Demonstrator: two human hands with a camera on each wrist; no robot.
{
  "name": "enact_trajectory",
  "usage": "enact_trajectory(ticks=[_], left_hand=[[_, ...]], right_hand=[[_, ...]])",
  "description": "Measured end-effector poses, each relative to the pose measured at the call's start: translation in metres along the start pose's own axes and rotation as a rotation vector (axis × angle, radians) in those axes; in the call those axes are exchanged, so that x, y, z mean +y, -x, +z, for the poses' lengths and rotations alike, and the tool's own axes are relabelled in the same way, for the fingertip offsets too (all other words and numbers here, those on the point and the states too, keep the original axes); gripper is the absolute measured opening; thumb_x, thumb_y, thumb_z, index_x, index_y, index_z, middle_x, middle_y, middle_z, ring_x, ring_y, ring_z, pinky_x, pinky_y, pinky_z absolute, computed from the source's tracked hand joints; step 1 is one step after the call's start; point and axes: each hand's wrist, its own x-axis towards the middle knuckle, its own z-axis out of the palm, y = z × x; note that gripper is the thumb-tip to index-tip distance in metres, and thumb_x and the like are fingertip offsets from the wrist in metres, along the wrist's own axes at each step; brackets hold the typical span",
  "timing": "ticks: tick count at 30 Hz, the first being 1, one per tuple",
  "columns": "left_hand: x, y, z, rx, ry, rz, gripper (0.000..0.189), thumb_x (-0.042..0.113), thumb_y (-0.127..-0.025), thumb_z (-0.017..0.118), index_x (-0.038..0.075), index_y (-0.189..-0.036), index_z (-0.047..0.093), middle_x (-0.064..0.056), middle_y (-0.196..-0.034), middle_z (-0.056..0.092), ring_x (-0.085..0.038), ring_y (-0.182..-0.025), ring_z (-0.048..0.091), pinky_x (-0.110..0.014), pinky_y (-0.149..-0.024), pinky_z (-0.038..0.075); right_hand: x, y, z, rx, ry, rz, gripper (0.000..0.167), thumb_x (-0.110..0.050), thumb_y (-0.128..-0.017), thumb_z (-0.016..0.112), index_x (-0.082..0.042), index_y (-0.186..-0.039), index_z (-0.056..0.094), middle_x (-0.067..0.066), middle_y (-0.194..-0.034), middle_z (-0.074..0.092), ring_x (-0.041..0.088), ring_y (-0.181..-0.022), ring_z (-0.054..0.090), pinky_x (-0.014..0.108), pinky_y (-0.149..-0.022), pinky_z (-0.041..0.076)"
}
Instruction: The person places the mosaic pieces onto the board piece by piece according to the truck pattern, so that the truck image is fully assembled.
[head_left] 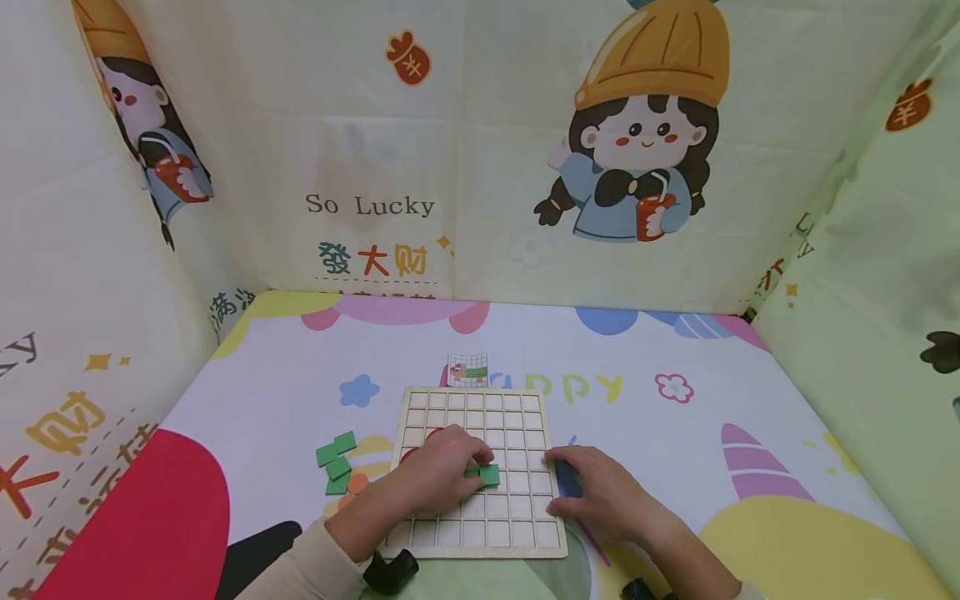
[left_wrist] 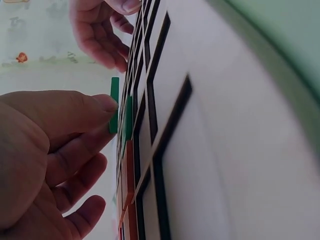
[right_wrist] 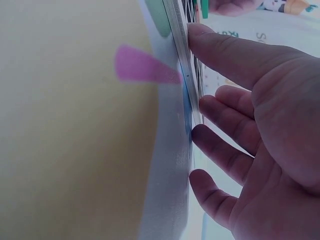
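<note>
A pale wooden grid board (head_left: 525, 552) lies on the table in front of me. My left hand (head_left: 442, 473) is over its middle, pinching a small green square tile (left_wrist: 114, 106) between thumb and forefinger. The held tile stands just above the board, close to another green tile (left_wrist: 128, 119) set in the grid. Orange-red tiles (left_wrist: 128, 172) sit beside that one, and red pieces (head_left: 434, 432) show partly behind the left hand. At the board's right edge, my right hand (head_left: 611, 493) touches the rim with thumb and fingertips, its fingers loosely bent.
Several loose green tiles (head_left: 338, 468) and orange round pieces (head_left: 357, 482) lie left of the board. A small card with a coloured grid picture (head_left: 468, 371) is behind the board. Printed cloth walls (head_left: 495, 167) enclose the table at the back and sides.
</note>
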Motion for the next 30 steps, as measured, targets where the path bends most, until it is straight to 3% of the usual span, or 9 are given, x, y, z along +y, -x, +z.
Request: enact_trajectory(ticks=[30], left_hand=[[0.0051,-0.0051,0.0067,-0.044,-0.006,-0.004,0.027,0.018,-0.086,0.078,0.012,-0.113,0.073,0.008,-0.101,0.066,-0.014,-0.102,0.052,-0.029,-0.086,0.048]], right_hand=[[0.0008,-0.0004,0.0004,0.009,-0.003,-0.006,0.057,-0.031,-0.078,0.085,-0.011,-0.127,0.063,0.006,-0.124,0.063,0.031,-0.119,0.056,0.053,-0.101,0.042]])
